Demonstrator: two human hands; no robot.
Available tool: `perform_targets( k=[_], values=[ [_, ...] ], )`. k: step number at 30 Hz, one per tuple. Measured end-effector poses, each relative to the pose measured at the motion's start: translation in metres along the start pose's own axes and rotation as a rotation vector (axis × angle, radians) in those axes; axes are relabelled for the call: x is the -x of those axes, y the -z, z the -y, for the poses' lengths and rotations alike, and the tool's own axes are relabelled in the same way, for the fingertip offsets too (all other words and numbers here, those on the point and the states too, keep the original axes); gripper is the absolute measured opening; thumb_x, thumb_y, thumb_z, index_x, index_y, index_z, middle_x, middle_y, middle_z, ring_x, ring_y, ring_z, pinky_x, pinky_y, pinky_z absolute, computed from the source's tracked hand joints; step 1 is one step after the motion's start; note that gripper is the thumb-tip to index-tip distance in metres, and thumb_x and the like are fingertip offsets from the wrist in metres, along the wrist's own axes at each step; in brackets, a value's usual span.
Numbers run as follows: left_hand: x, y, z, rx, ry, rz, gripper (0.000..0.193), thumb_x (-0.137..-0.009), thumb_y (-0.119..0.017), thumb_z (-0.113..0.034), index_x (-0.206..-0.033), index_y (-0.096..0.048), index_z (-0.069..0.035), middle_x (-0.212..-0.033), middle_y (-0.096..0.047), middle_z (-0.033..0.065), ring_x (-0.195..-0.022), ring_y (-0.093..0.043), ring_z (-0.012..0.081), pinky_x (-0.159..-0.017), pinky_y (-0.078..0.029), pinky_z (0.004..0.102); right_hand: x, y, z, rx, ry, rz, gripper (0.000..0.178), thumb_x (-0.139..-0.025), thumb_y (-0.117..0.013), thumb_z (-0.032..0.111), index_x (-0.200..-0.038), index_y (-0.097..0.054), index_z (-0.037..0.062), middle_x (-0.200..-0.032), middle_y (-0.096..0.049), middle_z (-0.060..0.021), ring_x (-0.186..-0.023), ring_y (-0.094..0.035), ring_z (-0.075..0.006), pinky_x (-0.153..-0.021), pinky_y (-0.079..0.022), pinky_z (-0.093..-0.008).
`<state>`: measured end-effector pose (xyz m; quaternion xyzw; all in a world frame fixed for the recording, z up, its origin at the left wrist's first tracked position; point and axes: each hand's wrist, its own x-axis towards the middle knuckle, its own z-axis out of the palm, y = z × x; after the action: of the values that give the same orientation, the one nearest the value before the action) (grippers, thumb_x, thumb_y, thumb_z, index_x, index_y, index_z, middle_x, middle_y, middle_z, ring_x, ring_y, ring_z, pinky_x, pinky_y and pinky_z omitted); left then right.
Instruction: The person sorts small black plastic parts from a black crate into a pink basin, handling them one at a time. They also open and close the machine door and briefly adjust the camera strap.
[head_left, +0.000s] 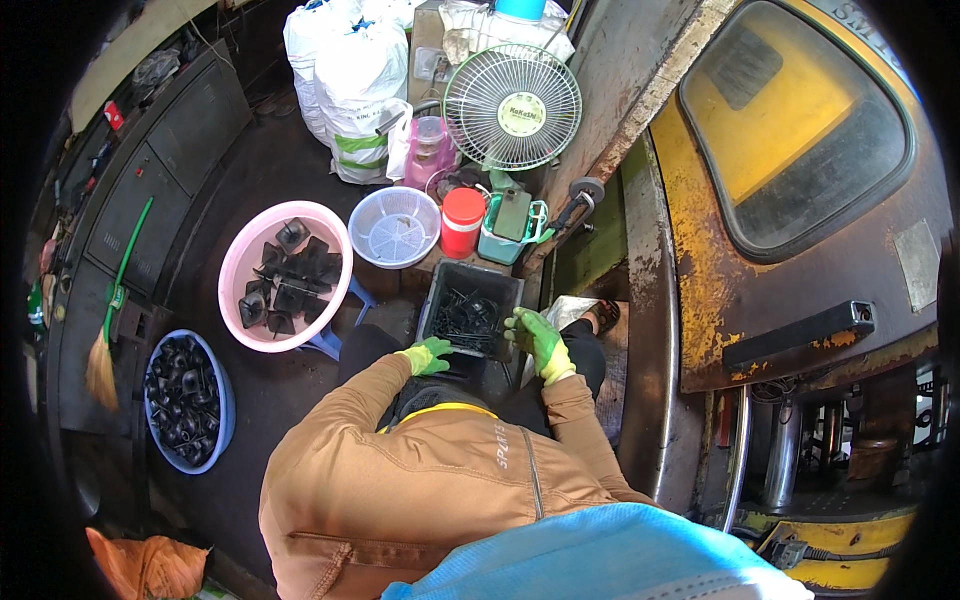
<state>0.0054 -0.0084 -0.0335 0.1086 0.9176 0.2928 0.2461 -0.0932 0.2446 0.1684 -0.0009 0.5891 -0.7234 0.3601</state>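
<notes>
A black rectangular tray full of small dark metal pieces rests on my lap. My left hand, in a green glove, grips the tray's near edge. My right hand, also green-gloved, curls over the tray's right near corner, fingers closed around the rim or some of the pieces; which one is unclear. Tan sleeves cover both forearms.
A pink basin and a blue basin with black moulded parts sit to my left. A white strainer bowl, red jar, table fan and white sacks stand ahead. A yellow press machine fills the right. A broom leans left.
</notes>
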Motion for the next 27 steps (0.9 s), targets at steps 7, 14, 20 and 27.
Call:
perform_targets(
  k=[7, 14, 20, 27],
  values=[
    [0.002, 0.003, -0.005, 0.002, 0.008, -0.001, 0.058, -0.085, -0.052, -0.043, -0.136, -0.042, -0.017, -0.148, -0.026, 0.0062, -0.137, -0.02, 0.0281, -0.111, -0.019, 0.0405, 0.0, 0.0, -0.001, -0.008, 0.006, 0.009, 0.034, -0.091, -0.053, 0.034, -0.116, -0.056, 0.0111, -0.102, -0.064, -0.0034, -0.087, -0.06, -0.0166, -0.076, -0.044, -0.0301],
    [0.007, 0.01, -0.013, -0.049, -0.023, 0.016, 0.054, -0.088, -0.051, -0.036, -0.134, -0.042, -0.008, -0.146, -0.028, 0.0143, -0.134, -0.024, 0.0323, -0.11, -0.023, 0.0415, -0.001, 0.002, -0.002, -0.057, 0.0, 0.007, 0.035, -0.089, -0.057, 0.032, -0.117, -0.056, 0.0101, -0.101, -0.063, -0.0041, -0.084, -0.06, -0.0155, -0.073, -0.043, -0.0287],
    [0.005, 0.008, -0.011, -0.026, -0.002, -0.005, 0.057, -0.086, -0.052, -0.038, -0.134, -0.043, -0.009, -0.145, -0.03, 0.014, -0.134, -0.025, 0.0307, -0.11, -0.023, 0.0414, -0.002, 0.003, -0.005, -0.018, 0.007, 0.024, 0.035, -0.091, -0.054, 0.035, -0.116, -0.056, 0.0114, -0.102, -0.064, -0.0029, -0.086, -0.061, -0.0159, -0.076, -0.044, -0.0298],
    [0.002, 0.005, -0.008, 0.005, 0.002, -0.009, 0.057, -0.085, -0.053, -0.039, -0.133, -0.044, -0.01, -0.145, -0.031, 0.0129, -0.134, -0.025, 0.0302, -0.11, -0.023, 0.0411, 0.0, 0.0, -0.001, -0.022, -0.006, 0.003, 0.037, -0.088, -0.058, 0.033, -0.116, -0.056, 0.0101, -0.101, -0.064, -0.0041, -0.084, -0.06, -0.0158, -0.073, -0.043, -0.0289]
  ],
)
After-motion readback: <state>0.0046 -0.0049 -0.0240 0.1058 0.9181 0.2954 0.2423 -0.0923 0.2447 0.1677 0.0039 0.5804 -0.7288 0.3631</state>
